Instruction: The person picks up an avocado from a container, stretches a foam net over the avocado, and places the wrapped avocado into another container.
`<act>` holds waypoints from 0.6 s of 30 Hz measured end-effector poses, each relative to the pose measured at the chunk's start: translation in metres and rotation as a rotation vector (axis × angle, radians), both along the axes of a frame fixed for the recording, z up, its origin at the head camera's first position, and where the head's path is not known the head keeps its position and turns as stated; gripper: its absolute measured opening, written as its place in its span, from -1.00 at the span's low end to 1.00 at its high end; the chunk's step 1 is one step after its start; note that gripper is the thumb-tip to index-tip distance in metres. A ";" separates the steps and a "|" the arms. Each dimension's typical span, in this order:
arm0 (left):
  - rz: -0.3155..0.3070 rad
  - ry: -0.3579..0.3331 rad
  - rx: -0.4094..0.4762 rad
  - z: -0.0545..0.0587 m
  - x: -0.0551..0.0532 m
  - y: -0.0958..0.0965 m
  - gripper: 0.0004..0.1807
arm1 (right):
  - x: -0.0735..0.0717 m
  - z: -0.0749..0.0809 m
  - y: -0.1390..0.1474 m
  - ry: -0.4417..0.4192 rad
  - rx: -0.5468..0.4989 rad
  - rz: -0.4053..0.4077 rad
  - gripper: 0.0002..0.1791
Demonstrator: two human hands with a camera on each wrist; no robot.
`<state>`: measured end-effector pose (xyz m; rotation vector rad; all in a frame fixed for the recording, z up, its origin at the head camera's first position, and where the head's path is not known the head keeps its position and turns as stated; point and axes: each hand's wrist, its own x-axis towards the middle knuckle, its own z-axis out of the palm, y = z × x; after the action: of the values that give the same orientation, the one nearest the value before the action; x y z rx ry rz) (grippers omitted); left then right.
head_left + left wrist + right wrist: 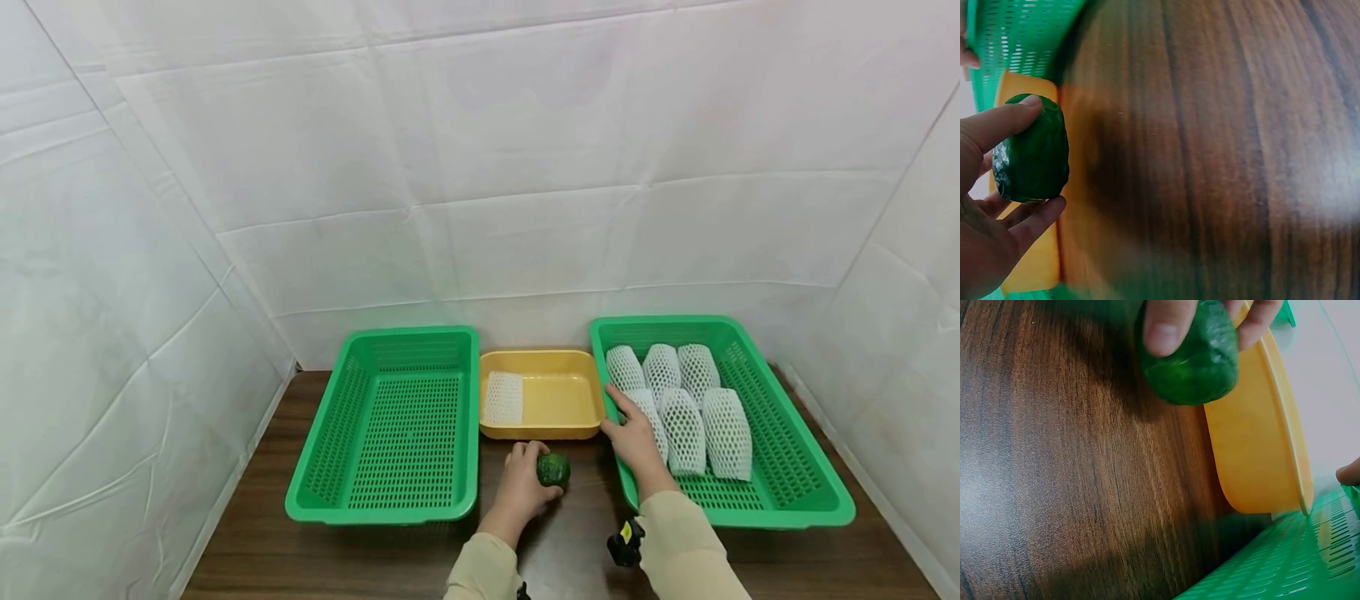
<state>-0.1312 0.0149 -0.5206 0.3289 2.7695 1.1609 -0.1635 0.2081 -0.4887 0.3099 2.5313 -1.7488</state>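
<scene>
My left hand (519,485) grips a dark green avocado (553,470) just in front of the yellow tray. In the left wrist view, its thumb lies on one end of the glossy, bumpy avocado (1032,150) and fingertips support the other. My right hand (636,433) is at the left rim of the right green basket (806,467), index finger extended and thumb apart. Part of its grasp is hidden; only a fingertip (1349,473) appears in the right wrist view. Several white foam-net sleeves (682,429) with bulging contents lie in that basket.
Between the two baskets stands the yellow tray (562,392), holding a flat white foam net (504,398) on its left side. The left green basket (382,508) has slotted walls. All stand on a dark wooden table (570,550) against white cloth walls (517,250).
</scene>
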 end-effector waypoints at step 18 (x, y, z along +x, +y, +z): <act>-0.014 0.041 -0.063 0.009 0.002 0.005 -0.36 | -0.002 0.000 0.001 -0.050 -0.020 -0.006 -0.34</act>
<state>-0.1289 0.0201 -0.5117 0.3689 2.8266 1.0737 -0.1654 0.2090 -0.4892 0.3556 2.4799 -1.7440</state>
